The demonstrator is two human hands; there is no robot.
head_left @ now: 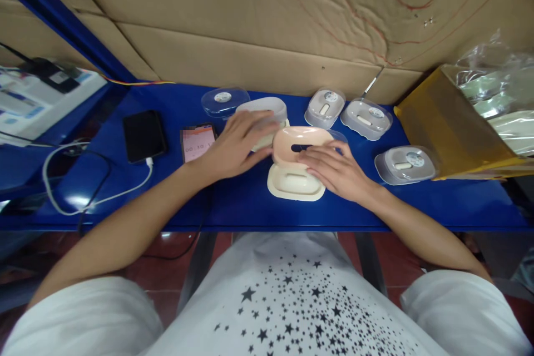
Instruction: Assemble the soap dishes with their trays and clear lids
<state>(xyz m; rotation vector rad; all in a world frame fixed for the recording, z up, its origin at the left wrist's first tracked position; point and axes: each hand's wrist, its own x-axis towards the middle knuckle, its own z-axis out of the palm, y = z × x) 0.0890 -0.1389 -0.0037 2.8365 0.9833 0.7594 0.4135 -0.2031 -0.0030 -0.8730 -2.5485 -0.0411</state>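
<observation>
A pink soap-dish tray [287, 147] with a dark oval slot stands tilted in the middle of the table. My right hand [331, 164] grips its right side, fingers laid over the front. Just below sits a cream soap-dish base [296, 184], close to my right fingertips. My left hand [240, 144] is slightly blurred, its fingers stretched and apart above a whitish dish [267, 104]. The left thumb tip reaches close to the pink tray's left edge; whether they touch is unclear. A clear lid [225, 101] with a round label lies behind my left hand.
Lidded soap dishes [325, 108], [367, 118] and another dish [404, 165] sit at the right. A cardboard box [459, 128] holds plastic-wrapped pieces. At left lie a phone [198, 142] showing a timer, a black device [144, 136] and a white cable [120, 194].
</observation>
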